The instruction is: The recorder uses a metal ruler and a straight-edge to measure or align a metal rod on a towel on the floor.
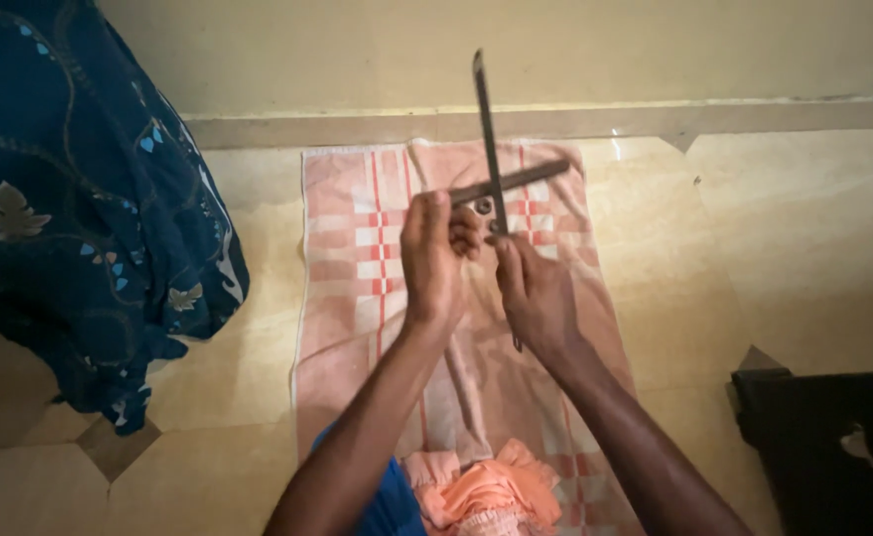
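Above the pink checked towel (357, 258), left hand (434, 260) and right hand (536, 290) each clasp one crossed metal bar (489, 149) at the pivot, apparently mid-adjustment; next move likely needs steady turning.

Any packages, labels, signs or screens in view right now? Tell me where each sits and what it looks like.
None in view: no package, label, sign or screen.
What shows instead: left hand and right hand holding two crossed metal strips over a pink checked towel on the tiled floor.
Dark blue patterned cloth at left.
Dark object at lower right, too dim to identify.
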